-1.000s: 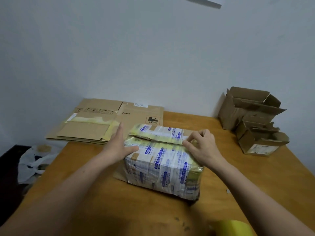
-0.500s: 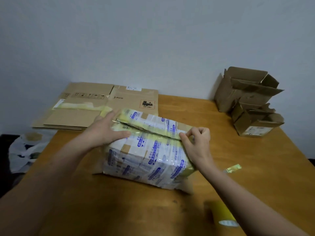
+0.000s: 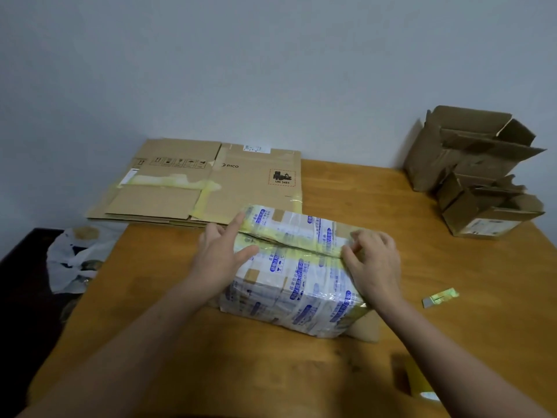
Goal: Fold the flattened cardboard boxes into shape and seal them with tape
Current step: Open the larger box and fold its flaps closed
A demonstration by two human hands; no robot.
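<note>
Since half a second ago, the box (image 3: 294,273) has been turned slightly on the wooden table (image 3: 452,297), and the right hand (image 3: 375,262) has been shifted along the top seam. That seam's right end is pinched by curled right fingers (image 3: 351,254). The left hand (image 3: 221,256) is laid flat and unclenched against the left end, forefinger extended along the far flap. The tape-wrapped box sits mid-table, long axis running left to right, seam upward. Flattened cardboard (image 3: 211,182) lies far left; a tape roll (image 3: 417,384) rests near right.
</note>
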